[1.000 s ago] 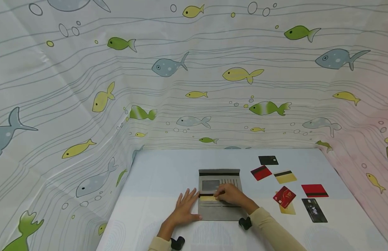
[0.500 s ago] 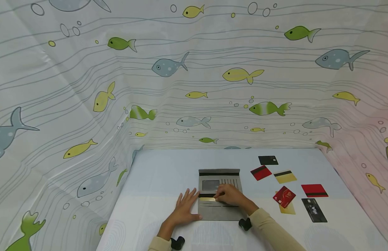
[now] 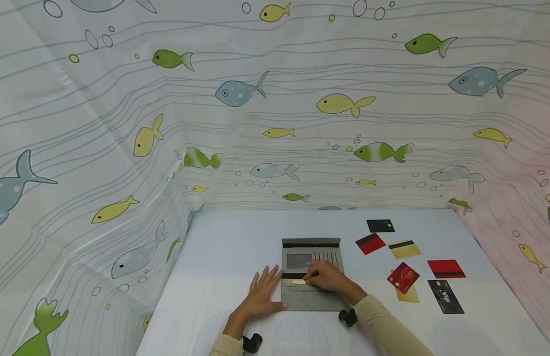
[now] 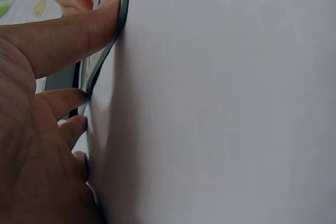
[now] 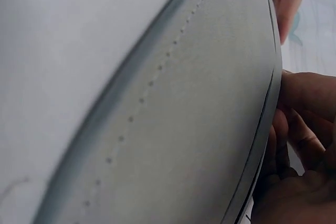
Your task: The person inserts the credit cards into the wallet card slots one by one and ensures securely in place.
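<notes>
1. Grey wallet (image 3: 306, 299) lies open on the white table (image 3: 221, 257), its top flap away from the person; it is the landmark for all places below.
2. Inside the wallet, across its middle, sits a gold card (image 3: 294, 281) with a black stripe, partly in a slot, below the clear window (image 3: 299, 262).
3. At the right end of this card is the right hand (image 3: 325, 275); its fingers are curled and clamped together with the thumb on the card.
4. At the wallet's left edge is the left hand (image 3: 259, 296), with fingers straight and spread apart; its thumb (image 4: 86, 32) presses on the wallet's near-left corner.
5. Right of the wallet and farther away lie a black card (image 3: 380, 226), a red striped card (image 3: 370, 244) and a loose gold card (image 3: 404, 249) with a stripe.
6. Also to the right, but nearer, a red VIP card (image 3: 403, 278) partly covers another gold card (image 3: 408, 296); beyond them are a second red card (image 3: 445, 268) and a black VIP card (image 3: 445, 296).
7. Behind the wallet, past the table, hangs a fish-patterned curtain (image 3: 301, 59).
</notes>
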The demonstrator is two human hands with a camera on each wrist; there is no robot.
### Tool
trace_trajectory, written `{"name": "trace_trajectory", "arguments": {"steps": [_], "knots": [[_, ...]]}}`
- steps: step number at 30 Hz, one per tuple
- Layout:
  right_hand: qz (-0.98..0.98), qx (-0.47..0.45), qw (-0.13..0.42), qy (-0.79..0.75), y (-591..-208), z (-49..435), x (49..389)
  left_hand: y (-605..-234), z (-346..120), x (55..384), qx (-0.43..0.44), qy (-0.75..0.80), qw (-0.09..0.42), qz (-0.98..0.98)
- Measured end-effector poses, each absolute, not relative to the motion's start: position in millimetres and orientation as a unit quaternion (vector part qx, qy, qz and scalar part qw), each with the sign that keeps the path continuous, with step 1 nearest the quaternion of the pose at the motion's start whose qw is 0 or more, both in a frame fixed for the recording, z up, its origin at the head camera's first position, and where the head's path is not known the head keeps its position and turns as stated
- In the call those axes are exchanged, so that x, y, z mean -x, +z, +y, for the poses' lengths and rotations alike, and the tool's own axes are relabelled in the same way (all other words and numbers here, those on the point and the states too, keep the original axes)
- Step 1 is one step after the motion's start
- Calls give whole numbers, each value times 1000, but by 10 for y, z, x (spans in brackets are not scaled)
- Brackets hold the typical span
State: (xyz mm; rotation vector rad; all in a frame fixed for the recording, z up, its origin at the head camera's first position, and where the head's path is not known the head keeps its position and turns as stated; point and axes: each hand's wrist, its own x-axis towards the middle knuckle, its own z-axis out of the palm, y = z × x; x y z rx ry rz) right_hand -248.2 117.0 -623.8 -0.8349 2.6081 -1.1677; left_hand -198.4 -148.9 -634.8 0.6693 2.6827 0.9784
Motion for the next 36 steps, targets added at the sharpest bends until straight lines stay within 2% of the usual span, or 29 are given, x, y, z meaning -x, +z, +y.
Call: {"name": "trace_trajectory", "arguments": {"steps": [36], "knots": [[889, 264, 73, -366, -6296, 1168, 2452, -6372, -1497, 2006, -219, 339, 113, 908]]}}
